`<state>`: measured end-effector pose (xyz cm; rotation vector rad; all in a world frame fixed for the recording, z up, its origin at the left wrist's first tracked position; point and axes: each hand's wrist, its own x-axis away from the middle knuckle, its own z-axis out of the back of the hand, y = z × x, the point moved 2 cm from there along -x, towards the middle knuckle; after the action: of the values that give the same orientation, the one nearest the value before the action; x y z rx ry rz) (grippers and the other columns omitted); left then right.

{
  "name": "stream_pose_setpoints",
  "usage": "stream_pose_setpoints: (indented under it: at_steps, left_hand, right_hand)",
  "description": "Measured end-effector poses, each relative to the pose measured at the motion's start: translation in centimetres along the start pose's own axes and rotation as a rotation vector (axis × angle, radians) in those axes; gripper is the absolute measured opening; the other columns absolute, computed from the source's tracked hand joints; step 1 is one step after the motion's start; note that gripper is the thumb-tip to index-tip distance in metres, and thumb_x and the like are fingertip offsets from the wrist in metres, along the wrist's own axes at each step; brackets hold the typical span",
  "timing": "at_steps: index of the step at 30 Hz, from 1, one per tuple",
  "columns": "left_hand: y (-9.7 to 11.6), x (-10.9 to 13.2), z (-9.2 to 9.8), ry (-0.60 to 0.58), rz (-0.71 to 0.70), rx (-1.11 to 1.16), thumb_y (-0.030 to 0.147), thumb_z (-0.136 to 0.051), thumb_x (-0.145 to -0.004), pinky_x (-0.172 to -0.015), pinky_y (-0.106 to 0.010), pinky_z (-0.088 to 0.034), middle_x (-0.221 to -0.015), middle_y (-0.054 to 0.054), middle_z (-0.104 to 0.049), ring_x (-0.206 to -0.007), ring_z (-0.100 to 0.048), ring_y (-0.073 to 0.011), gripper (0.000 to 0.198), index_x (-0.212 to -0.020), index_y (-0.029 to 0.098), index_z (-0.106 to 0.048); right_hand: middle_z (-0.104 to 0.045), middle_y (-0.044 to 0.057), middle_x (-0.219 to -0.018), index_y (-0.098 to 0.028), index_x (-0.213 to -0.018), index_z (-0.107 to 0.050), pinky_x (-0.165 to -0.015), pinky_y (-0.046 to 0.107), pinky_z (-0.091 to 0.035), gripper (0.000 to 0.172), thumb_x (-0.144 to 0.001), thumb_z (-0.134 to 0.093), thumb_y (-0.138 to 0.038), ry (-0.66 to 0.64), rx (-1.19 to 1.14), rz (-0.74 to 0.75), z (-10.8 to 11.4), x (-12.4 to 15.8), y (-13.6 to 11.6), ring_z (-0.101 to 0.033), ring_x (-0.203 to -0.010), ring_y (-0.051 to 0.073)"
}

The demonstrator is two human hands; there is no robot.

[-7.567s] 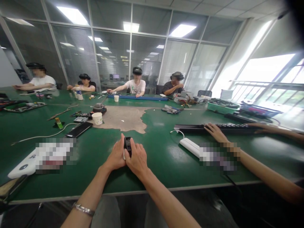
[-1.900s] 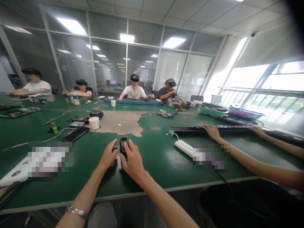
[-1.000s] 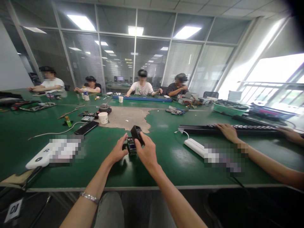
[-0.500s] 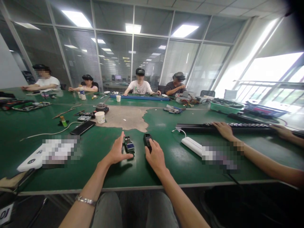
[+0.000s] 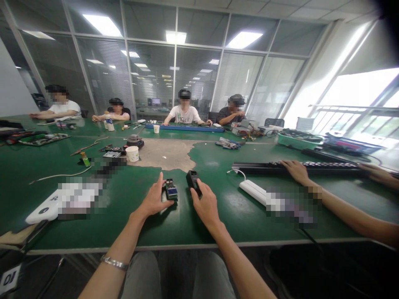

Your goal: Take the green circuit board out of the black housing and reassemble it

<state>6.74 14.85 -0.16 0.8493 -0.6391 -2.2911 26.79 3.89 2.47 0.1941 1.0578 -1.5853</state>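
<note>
A small circuit module [image 5: 171,190] with a dark blue face lies on the green table [image 5: 162,228], just right of my left hand [image 5: 153,197]. That hand has its thumb and fingers spread around the module's left and lower sides. To the right, my right hand [image 5: 205,204] is closed on a small black box-shaped device [image 5: 193,181], held by its right and lower side. The device tilts to the upper left, and a gap of bare green table separates it from the module.
A paper cup [image 5: 132,154] and a speaker-like part stand behind, by a brown patch [image 5: 162,153]. White power strip [image 5: 254,192] lies right. Beyond it, another person's hands rest on a long black rail [image 5: 327,168]. A white device [image 5: 43,209] lies left. People sit across.
My right hand has tipped the black device and shifted it slightly left and up. My left hand has stayed nearly in place, with the module a little closer to upright.
</note>
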Motion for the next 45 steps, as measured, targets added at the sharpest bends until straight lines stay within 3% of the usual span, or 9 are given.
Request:
stream_pose_setpoints:
  at_steps: [6,9,12,19,22,27,33,40,45]
  left_hand:
    - [-0.9,0.0,-0.2,0.002,-0.039,0.125,0.029,-0.068,-0.074,-0.112,-0.053,-0.021,-0.153,-0.017,-0.024,-0.139,-0.026,-0.0324,0.109,-0.15,0.021,0.009]
    - [-1.3,0.0,-0.1,0.056,-0.011,0.278,0.018,-0.059,-0.074,-0.112,-0.052,-0.021,-0.157,-0.013,-0.012,-0.14,-0.024,-0.0308,0.102,-0.15,0.024,0.007]
    - [-1.5,-0.1,0.0,0.075,0.018,0.373,0.011,-0.054,-0.071,-0.113,-0.051,-0.021,-0.157,-0.012,-0.011,-0.14,-0.025,-0.029,0.1,-0.151,0.025,0.005]
    - [-2.0,-0.6,0.1,0.166,0.149,0.614,0.012,-0.047,-0.071,-0.112,-0.048,-0.022,-0.153,-0.009,-0.026,-0.135,-0.034,-0.0255,0.09,-0.151,0.025,-0.007]
    - [-2.5,-0.9,0.1,0.231,0.227,0.714,0.013,-0.046,-0.068,-0.11,-0.045,-0.027,-0.15,-0.01,-0.032,-0.13,-0.041,-0.0248,0.088,-0.15,0.023,-0.015]
    - [-2.5,-1.2,0.7,0.349,0.339,0.984,0.011,-0.047,-0.062,-0.104,-0.043,-0.036,-0.14,-0.011,-0.044,-0.119,-0.052,-0.0224,0.084,-0.144,0.022,-0.029]
    - [-0.5,-0.9,2.1,0.305,0.245,1.338,0.013,-0.049,-0.065,-0.098,-0.042,-0.043,-0.127,-0.013,-0.056,-0.107,-0.06,-0.0211,0.072,-0.136,0.016,-0.039]
    - [-0.5,-0.9,2.4,0.27,0.276,1.248,0.01,-0.049,-0.059,-0.083,-0.032,-0.049,-0.117,-0.011,-0.063,-0.09,-0.064,-0.0168,0.069,-0.128,0.016,-0.05]
    - [-0.7,-1.0,2.1,0.33,0.29,0.917,0.009,-0.048,-0.059,-0.082,-0.03,-0.047,-0.115,-0.006,-0.062,-0.09,-0.059,-0.0153,0.068,-0.126,0.02,-0.055]
  right_hand:
    - [-0.063,0.012,-0.117,-0.015,-0.129,-0.055,-0.095,0.035,-0.045,0.042,-0.092,-0.048,-0.034,-0.035,-0.18,0.03,-0.5,-0.6,-4.0,-0.058,-0.107,0.022]
    - [-0.063,0.013,-0.115,-0.014,-0.128,-0.055,-0.094,0.035,-0.045,0.042,-0.09,-0.049,-0.033,-0.054,-0.15,0.029,-1.6,-0.4,-5.3,-0.058,-0.107,0.023]
    - [-0.063,0.014,-0.114,-0.013,-0.128,-0.055,-0.092,0.035,-0.045,0.043,-0.09,-0.049,-0.032,-0.099,-0.078,0.041,-2.4,-0.2,-6.3,-0.058,-0.107,0.023]
    - [-0.063,0.013,-0.109,-0.015,-0.124,-0.054,-0.087,0.031,-0.044,0.039,-0.091,-0.048,-0.035,-0.212,0.095,0.045,-2.6,-0.7,-8.4,-0.059,-0.101,0.023]
    - [-0.063,0.011,-0.099,-0.016,-0.118,-0.056,-0.082,0.03,-0.044,0.035,-0.089,-0.052,-0.035,-0.275,0.164,0.03,-2.9,-0.7,-9.0,-0.059,-0.094,0.023]
    - [-0.061,0.01,-0.101,-0.017,-0.11,-0.056,-0.081,0.03,-0.043,0.028,-0.088,-0.053,-0.036,-0.279,0.22,0.03,-2.7,-0.4,-9.1,-0.058,-0.094,0.022]
    - [-0.061,0.008,-0.096,-0.018,-0.104,-0.057,-0.079,0.029,-0.042,0.027,-0.088,-0.053,-0.04,-0.331,0.225,0.035,-2.3,-0.6,-8.9,-0.058,-0.092,0.021]
    - [-0.063,0.01,-0.097,-0.018,-0.112,-0.057,-0.077,0.03,-0.042,0.035,-0.092,-0.044,-0.044,-0.364,0.253,-0.002,-3.0,-0.2,-8.7,-0.06,-0.091,0.022]
    - [-0.065,0.011,-0.101,-0.016,-0.132,-0.044,-0.078,0.031,-0.042,0.054,-0.089,-0.049,-0.048,-0.388,0.256,-0.018,-3.4,0.1,-8.1,-0.062,-0.092,0.024]
